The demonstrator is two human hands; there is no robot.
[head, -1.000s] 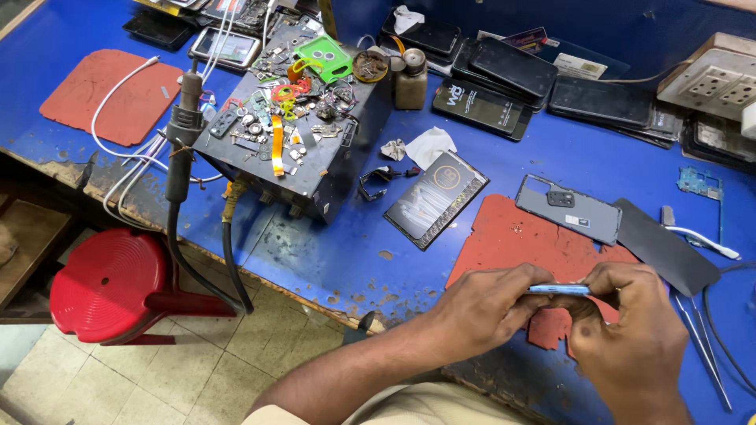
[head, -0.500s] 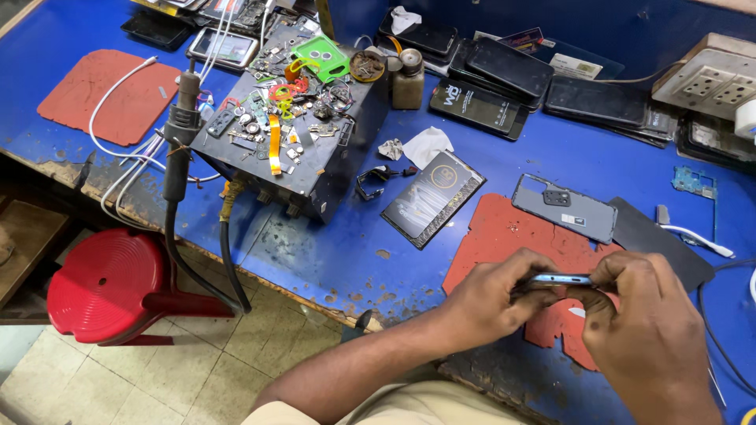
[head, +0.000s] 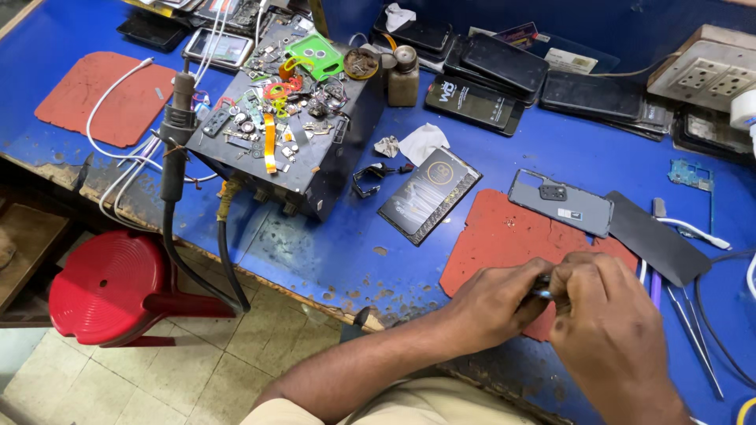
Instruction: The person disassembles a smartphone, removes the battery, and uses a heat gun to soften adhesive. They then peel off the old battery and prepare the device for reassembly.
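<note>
Head view: a thin dark phone (head: 543, 290), mostly hidden, is clamped edge-on in the grip of the left hand (head: 492, 303) and right hand (head: 610, 311) above a red mat (head: 504, 244) on the blue tabletop (head: 331, 252); two red mats are counted, and one black flat pack (head: 429, 194) with a gold round mark lies nearby

We see a worn blue bench (head: 331, 260). On it lie two red mats (head: 504, 240) (head: 102, 94), a black box (head: 291, 149) strewn with small parts, a dark phone (head: 429, 193), a grey back cover (head: 561, 202), stacked phones (head: 504, 67) at the back, a socket board (head: 705, 75) and white cables (head: 118, 157).
</note>
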